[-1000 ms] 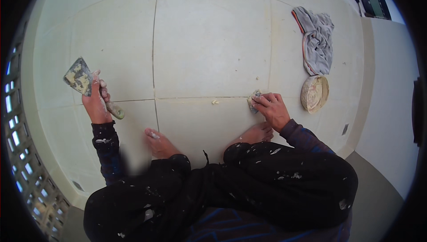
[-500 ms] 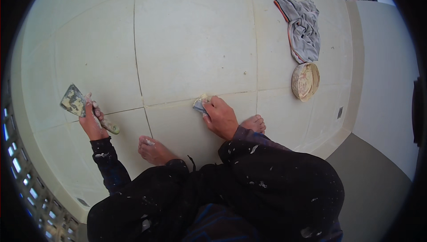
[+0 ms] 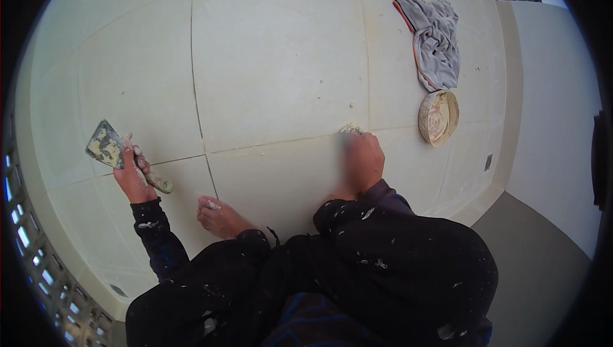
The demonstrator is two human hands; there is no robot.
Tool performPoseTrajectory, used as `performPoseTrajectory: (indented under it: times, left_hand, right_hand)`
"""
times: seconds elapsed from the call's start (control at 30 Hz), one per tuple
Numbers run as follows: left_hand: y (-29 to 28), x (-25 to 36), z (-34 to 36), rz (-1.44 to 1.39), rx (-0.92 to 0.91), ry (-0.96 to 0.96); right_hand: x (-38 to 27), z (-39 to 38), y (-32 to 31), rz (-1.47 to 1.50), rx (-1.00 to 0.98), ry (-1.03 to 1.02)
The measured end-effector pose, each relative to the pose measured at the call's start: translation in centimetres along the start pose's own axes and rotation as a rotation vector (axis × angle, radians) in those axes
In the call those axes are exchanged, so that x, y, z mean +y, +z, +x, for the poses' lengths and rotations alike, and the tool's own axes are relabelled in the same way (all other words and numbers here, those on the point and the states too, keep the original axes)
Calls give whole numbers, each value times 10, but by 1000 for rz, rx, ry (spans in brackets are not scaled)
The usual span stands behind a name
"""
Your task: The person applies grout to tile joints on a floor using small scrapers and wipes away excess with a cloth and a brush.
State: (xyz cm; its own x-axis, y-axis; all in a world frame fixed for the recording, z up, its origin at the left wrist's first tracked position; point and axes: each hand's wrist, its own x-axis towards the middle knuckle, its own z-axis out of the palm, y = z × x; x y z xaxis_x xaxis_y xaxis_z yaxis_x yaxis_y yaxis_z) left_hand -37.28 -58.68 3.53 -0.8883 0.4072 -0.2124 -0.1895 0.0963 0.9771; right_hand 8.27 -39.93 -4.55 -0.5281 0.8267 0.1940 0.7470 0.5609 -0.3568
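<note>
My left hand (image 3: 135, 174) is wrapped around the handle of a putty knife (image 3: 105, 145). Its wide blade points up and left, smeared with cream-coloured paste, and a green tip shows at the handle's end. At the grout joint between the floor tiles, my right hand (image 3: 366, 160) is closed low over the floor, gripping a small grey scraper (image 3: 348, 143) that is partly blurred. Cream paste (image 3: 351, 128) is bunched at its upper edge. Along the joint (image 3: 268, 146) to the left lie a few crumbs of paste.
A round, paste-coated bowl (image 3: 438, 118) stands on the right, touching a crumpled grey cloth (image 3: 437, 44) with red edging. A small drain cover (image 3: 488, 162) sits near the right wall. My bare left foot (image 3: 223, 217) rests on the tiles, and a patterned openwork screen (image 3: 48, 277) runs along the left.
My right hand has slid to the right along the joint with the small scraper, leaving crumbs behind. My left hand and the putty knife have stayed almost still.
</note>
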Motion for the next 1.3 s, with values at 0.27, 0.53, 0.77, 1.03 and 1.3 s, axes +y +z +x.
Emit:
performPoseTrajectory:
  times: [0.27, 0.53, 0.77, 1.03, 1.3]
  left_hand:
    - [18, 14, -14, -16, -6, 14]
    - [15, 12, -10, 2, -6, 9]
    - [17, 18, -17, -14, -9, 9]
    - [27, 27, -12, -33, 94, -9]
    - [20, 14, -11, 3, 240, -122]
  right_hand:
    - [-64, 26, -10, 695, -156, 2]
    - [-12, 10, -7, 53, -40, 122]
    - [-163, 44, 49, 530, -312, -440]
    - [-157, 135, 37, 834, -473, -258]
    - [-183, 314, 89, 264, 35, -522]
